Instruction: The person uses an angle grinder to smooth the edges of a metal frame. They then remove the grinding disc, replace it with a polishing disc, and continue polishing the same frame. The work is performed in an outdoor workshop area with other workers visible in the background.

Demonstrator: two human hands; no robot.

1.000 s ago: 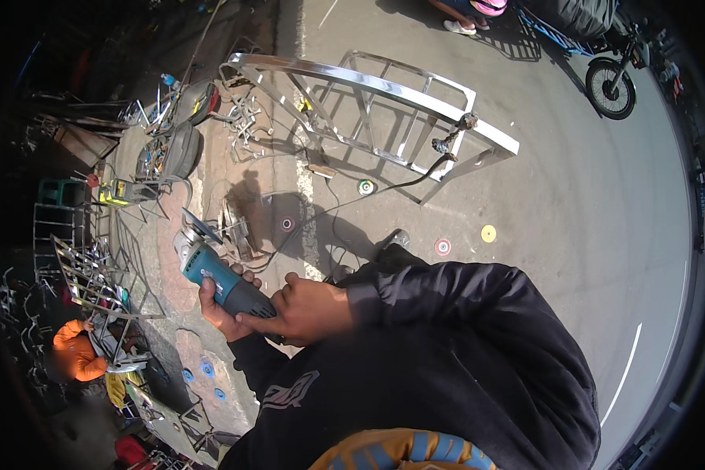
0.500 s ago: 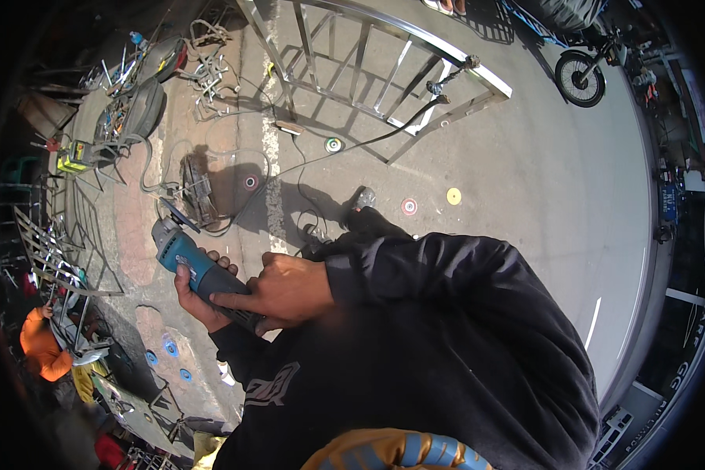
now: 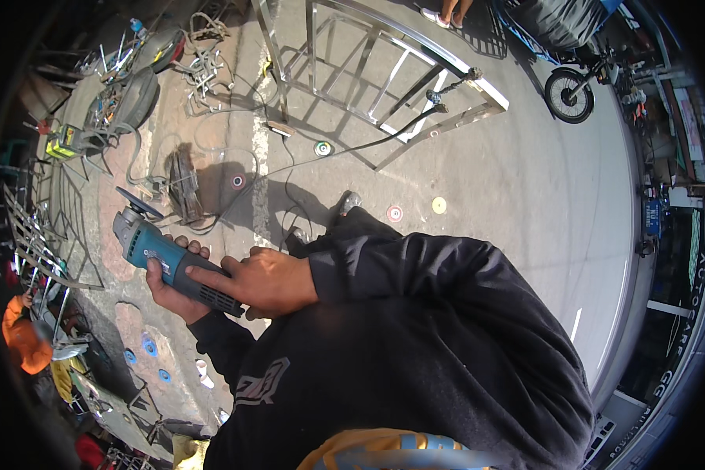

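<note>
A teal and black angle grinder point(image 3: 160, 257) is held in front of my body, slanting with its head up to the left. Its dark disc point(image 3: 139, 202) faces up and away from me. My left hand point(image 3: 174, 296) wraps round the teal body from below, fingertips showing over the far side. At the black rear end, my right hand point(image 3: 272, 280) grips the grinder, its index finger stretched along the casing. The switch is not visible under the hands.
A shiny metal frame point(image 3: 446, 56) stands ahead. Cables, a round can point(image 3: 323, 148), a yellow disc point(image 3: 439, 206) and a red-and-white disc point(image 3: 394, 214) lie on the ground. Blue discs point(image 3: 150, 347) lie left. A person in orange point(image 3: 25, 337) is far left; a motorcycle wheel point(image 3: 569, 95) stands far right.
The grinder has shifted left and a little away from my body, with both hands still on it. The whole scene has slid slightly left in view.
</note>
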